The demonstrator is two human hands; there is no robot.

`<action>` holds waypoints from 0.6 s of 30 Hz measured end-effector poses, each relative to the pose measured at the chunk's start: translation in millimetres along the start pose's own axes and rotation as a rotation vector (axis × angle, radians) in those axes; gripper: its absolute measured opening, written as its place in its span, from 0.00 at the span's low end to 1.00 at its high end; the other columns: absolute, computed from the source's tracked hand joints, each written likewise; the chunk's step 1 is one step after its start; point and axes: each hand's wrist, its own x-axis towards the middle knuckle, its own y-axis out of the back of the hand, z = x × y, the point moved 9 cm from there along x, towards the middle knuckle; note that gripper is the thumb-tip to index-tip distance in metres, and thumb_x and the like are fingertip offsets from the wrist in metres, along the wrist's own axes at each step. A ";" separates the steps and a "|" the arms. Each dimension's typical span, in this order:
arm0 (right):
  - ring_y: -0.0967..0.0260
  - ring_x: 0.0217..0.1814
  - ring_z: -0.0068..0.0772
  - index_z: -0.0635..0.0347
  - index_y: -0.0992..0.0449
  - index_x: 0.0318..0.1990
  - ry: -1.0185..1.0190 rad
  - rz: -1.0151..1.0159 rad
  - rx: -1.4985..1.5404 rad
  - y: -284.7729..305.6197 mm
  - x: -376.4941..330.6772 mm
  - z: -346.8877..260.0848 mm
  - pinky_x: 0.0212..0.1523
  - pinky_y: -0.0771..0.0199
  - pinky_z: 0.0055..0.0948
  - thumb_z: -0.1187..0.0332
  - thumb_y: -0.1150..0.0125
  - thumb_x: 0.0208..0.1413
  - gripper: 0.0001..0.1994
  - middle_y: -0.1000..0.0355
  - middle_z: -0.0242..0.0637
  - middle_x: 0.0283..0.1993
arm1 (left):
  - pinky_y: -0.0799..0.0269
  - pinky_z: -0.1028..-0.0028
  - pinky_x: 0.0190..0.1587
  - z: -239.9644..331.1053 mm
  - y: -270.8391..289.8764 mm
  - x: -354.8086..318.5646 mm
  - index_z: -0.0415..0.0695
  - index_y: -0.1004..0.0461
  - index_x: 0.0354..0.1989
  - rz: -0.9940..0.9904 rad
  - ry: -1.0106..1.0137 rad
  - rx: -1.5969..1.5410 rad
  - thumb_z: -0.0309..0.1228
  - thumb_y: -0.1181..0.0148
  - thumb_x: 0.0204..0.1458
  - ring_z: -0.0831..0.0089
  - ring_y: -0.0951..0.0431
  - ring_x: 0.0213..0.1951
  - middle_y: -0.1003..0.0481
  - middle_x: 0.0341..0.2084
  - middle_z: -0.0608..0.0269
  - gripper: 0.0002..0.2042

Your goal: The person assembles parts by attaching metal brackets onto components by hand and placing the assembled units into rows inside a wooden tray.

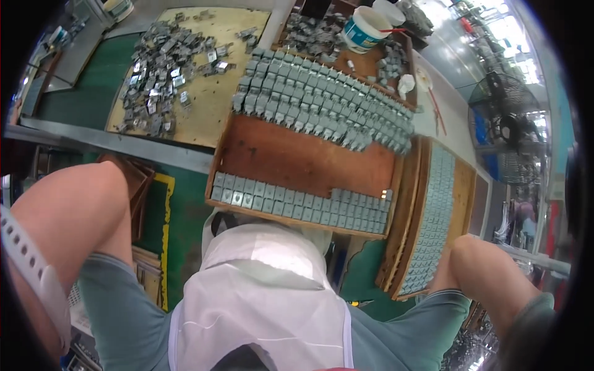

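Note:
Neither of my hands shows. Only my left forearm [28, 272], with a white perforated strap on the wrist, comes in at the far left edge, beside my bare left knee [74, 204]. My right knee [489, 272] is at the lower right. A white apron [266, 303] covers my lap. Straight ahead lies a brown wooden tray [303, 157]. Several small grey metal parts [297, 204] stand in a tidy double row along its near edge. More rows of the same parts [322, 105] fill its far side.
A loose pile of grey metal parts [164, 68] lies on a tan board at the back left. A white tub with a blue band [365, 28] sits behind the tray. Stacked wooden trays of parts [433, 216] lean at the right. A floor fan [507, 123] stands far right.

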 end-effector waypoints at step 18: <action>0.52 0.78 0.44 0.66 0.44 0.71 0.331 0.394 0.052 38.3 35.1 -58.5 0.78 0.63 0.44 0.56 0.55 0.67 0.31 0.47 0.48 0.75 | 0.26 0.68 0.55 -4.2 -41.9 40.9 0.38 0.33 0.63 -0.128 0.100 0.099 0.37 0.47 0.64 0.64 0.24 0.53 0.27 0.56 0.51 0.23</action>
